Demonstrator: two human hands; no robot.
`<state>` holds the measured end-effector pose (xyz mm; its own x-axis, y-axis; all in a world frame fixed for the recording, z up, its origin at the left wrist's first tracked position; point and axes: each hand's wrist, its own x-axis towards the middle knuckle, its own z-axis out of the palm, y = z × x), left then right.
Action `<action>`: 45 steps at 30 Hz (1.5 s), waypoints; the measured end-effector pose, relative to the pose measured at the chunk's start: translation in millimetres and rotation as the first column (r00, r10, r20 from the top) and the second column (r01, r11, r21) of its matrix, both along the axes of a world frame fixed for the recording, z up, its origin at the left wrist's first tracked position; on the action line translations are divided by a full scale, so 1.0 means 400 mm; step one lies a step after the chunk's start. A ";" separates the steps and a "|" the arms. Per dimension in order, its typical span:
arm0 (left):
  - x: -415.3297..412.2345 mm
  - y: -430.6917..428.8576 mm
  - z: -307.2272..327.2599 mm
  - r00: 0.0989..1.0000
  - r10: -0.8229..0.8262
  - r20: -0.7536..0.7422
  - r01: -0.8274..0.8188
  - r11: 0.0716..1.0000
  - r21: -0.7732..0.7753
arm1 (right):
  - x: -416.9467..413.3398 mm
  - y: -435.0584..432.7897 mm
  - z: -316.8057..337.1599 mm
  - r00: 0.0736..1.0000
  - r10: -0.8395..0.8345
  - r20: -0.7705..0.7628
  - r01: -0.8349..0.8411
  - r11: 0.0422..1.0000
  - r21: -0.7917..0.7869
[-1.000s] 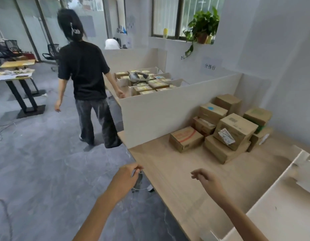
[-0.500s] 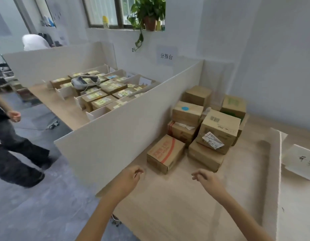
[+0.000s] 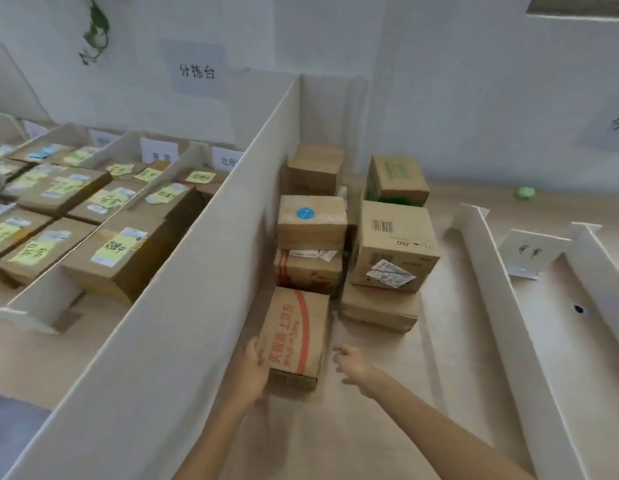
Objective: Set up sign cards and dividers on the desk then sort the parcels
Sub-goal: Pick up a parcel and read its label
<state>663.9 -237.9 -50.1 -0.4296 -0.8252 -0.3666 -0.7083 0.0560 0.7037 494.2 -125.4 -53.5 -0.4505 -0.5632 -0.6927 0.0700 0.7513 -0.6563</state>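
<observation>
Head view: sorting is only starting, with both hands at the nearest parcel.

The left hand (image 3: 256, 365) grips the near left corner of the red-printed box (image 3: 297, 334), which lies flat on the surface (image 3: 387, 427) at 12 o'clock, just beside the tall divider (image 3: 197, 271). The right hand (image 3: 351, 363) is wide, fingers spread, near the box's right side but apart from it. Beyond, still at 12 o'clock, the pile of boxes (image 3: 393, 244) sits unsorted against the wall. At 2 o'clock the low dividers (image 3: 491, 289) stand in place with a sign card (image 3: 530, 252) between them, so the setting-up looks largely done; no parcel lies in the bays in view there. At 10 o'clock, past the tall divider, labelled boxes (image 3: 93, 220) fill a separate station.
</observation>
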 end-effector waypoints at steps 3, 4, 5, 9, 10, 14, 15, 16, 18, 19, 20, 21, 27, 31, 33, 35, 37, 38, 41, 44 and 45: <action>-0.027 -0.060 -0.052 1.000 -0.004 -0.001 0.004 0.996 0.092 | 0.035 -0.051 -0.049 0.984 -0.086 0.153 0.082 0.996 0.038; -0.033 -0.077 -0.077 1.000 -0.008 -0.015 0.010 0.992 0.123 | 0.050 -0.064 -0.070 0.980 -0.100 0.170 0.096 0.995 0.031; -0.035 -0.088 -0.094 1.000 -0.009 -0.026 0.012 0.988 0.153 | 0.065 -0.074 -0.087 0.978 -0.129 0.164 0.128 0.992 0.012; -0.013 -0.091 -0.116 0.997 0.067 -0.041 -0.057 0.977 0.205 | 0.109 -0.053 -0.122 0.926 -0.376 0.034 0.377 0.924 -0.056; -0.007 -0.086 -0.117 0.995 0.067 -0.079 -0.048 0.974 0.222 | 0.113 -0.035 -0.116 0.899 -0.436 0.030 0.437 0.896 -0.074; 0.001 -0.057 -0.066 0.960 0.058 -0.273 0.013 0.967 0.254 | 0.117 0.044 -0.051 0.844 -0.518 0.141 0.535 0.835 -0.133; -0.003 -0.050 -0.042 0.943 0.073 -0.326 0.020 0.961 0.275 | 0.117 0.063 -0.022 0.837 -0.517 0.181 0.544 0.824 -0.161; -0.007 -0.042 -0.015 0.919 0.086 -0.384 0.035 0.954 0.298 | 0.118 0.084 0.012 0.832 -0.516 0.202 0.551 0.811 -0.198; -0.009 -0.013 0.051 0.855 0.116 -0.505 0.077 0.935 0.345 | 0.116 0.136 0.080 0.843 -0.500 0.200 0.538 0.794 -0.283; -0.007 0.006 0.090 0.823 0.133 -0.552 0.117 0.911 0.394 | 0.112 0.167 0.112 0.855 -0.486 0.183 0.519 0.793 -0.319; -0.002 0.030 0.131 0.792 0.127 -0.597 0.206 0.865 0.458 | 0.113 0.201 0.152 0.871 -0.463 0.163 0.490 0.796 -0.356; 0.002 0.058 0.172 0.768 0.086 -0.634 0.326 0.800 0.503 | 0.114 0.238 0.187 0.890 -0.441 0.117 0.450 0.806 -0.384; -0.030 0.327 0.388 0.609 -0.094 -0.788 0.625 0.669 0.403 | 0.172 0.463 0.409 0.805 -0.387 -0.451 0.107 0.840 -0.531; -0.049 0.553 0.502 0.470 -0.420 -0.776 0.681 0.732 0.016 | 0.247 0.613 0.538 0.872 -0.435 -0.224 0.143 0.665 -0.733; -0.040 0.652 0.541 0.365 -0.653 -0.663 0.683 0.672 -0.285 | 0.272 0.710 0.577 0.792 -0.593 -0.147 0.272 0.558 -0.784; -0.020 0.733 0.566 0.305 -0.763 -0.570 0.632 0.610 -0.478 | 0.280 0.818 0.590 0.692 -0.720 -0.056 0.357 0.408 -0.840; -0.004 0.792 0.580 0.285 -0.812 -0.510 0.521 0.577 -0.629 | 0.294 0.915 0.600 0.673 -0.740 -0.005 0.351 0.325 -0.878; 0.002 0.813 0.585 0.304 -0.829 -0.470 0.455 0.560 -0.692 | 0.302 0.958 0.602 0.701 -0.713 0.001 0.326 0.320 -0.890; 0.009 0.878 0.601 0.387 -0.786 -0.481 0.404 0.614 -0.678 | 0.336 1.046 0.592 0.741 -0.670 0.038 0.294 0.273 -0.916; 0.021 0.952 0.624 0.334 -0.607 -0.721 0.648 0.704 -0.292 | 0.360 1.114 0.568 0.713 -0.697 0.074 0.308 0.217 -0.926; 0.023 0.975 0.625 0.306 -0.584 -0.752 0.725 0.655 -0.214 | 0.367 1.136 0.564 0.696 -0.715 0.066 0.314 0.220 -0.924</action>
<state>673.3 152.1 199.8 -0.9560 -0.1132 0.2706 0.2582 0.1130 0.9595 641.0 329.1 172.0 -0.9377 -0.2611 0.2292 -0.1398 -0.3203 -0.9369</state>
